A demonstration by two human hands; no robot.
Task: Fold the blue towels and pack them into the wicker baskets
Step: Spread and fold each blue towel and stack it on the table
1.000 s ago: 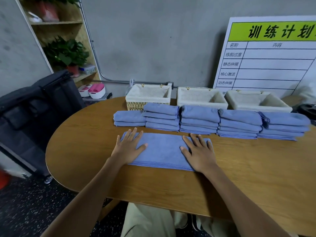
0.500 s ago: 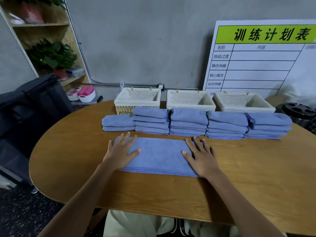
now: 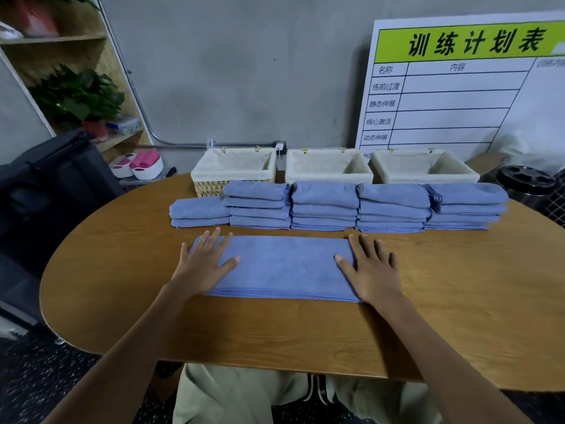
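Observation:
A blue towel (image 3: 284,266), folded into a long strip, lies flat on the wooden table (image 3: 458,316) in front of me. My left hand (image 3: 203,264) presses flat on its left end with fingers spread. My right hand (image 3: 371,267) lies flat on its right end. Behind the strip stand several stacks of folded blue towels (image 3: 324,206) in a row. Behind those, three lined wicker baskets stand side by side: the left basket (image 3: 234,169), the middle basket (image 3: 328,166) and the right basket (image 3: 423,165). All three look empty.
A white schedule board (image 3: 458,87) leans on the wall at the back right. A black bin (image 3: 526,182) stands by the table's right end. Left of the table are a dark cart (image 3: 46,185) and a wooden shelf with a plant (image 3: 76,96).
My hands have slid apart along the towel toward its two ends. The camera view has shifted to the left and slightly closer.

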